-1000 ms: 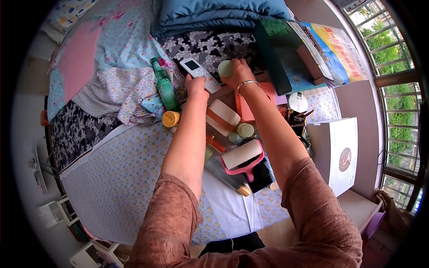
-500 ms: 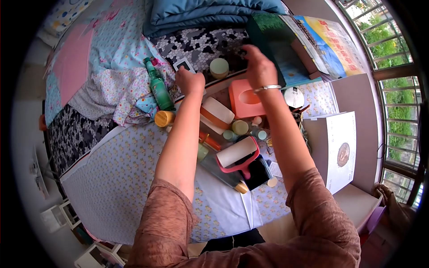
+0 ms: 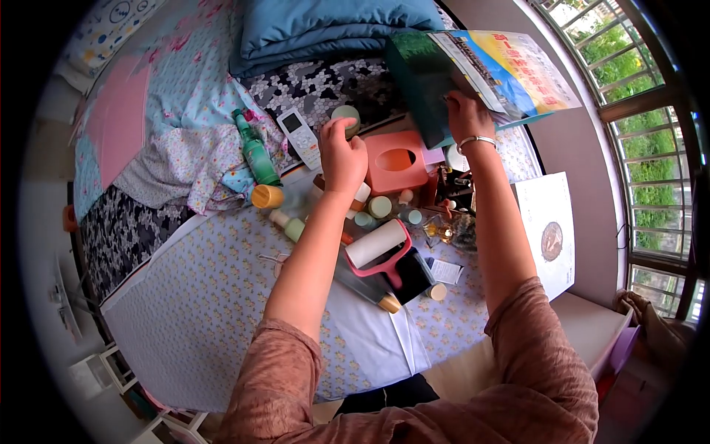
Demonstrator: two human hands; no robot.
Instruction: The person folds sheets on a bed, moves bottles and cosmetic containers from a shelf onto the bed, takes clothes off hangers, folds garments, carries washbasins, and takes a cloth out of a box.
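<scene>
The right hand [image 3: 471, 115] is at the near edge of the green box [image 3: 411, 85], its fingers bent together beside the papers [image 3: 525, 70]. The left hand [image 3: 344, 159] has its fingers curled at the jar [image 3: 346, 118], just past the knuckles. The view hides the fingertips, so whether either hand pinches or merely touches cannot be told.

A tug on one corner could tip the box and let the papers slide out, since they lean past its edge. The jar could topple if the left knuckles bumped it. The left forearm passes low over small bottles, and its sleeve or wrist might sweep the pump bottle [image 3: 287, 224] aside.

The remote [image 3: 299, 137] lies just left of the left hand, the tissue box [image 3: 381, 181] between the two hands. Right of the right forearm, the white box [image 3: 551, 244] and the wall limit sideways movement. Ahead, the quilt [image 3: 333, 29] bounds the reach; the flowered cloth [image 3: 207, 296] offers more room left of the left forearm.
</scene>
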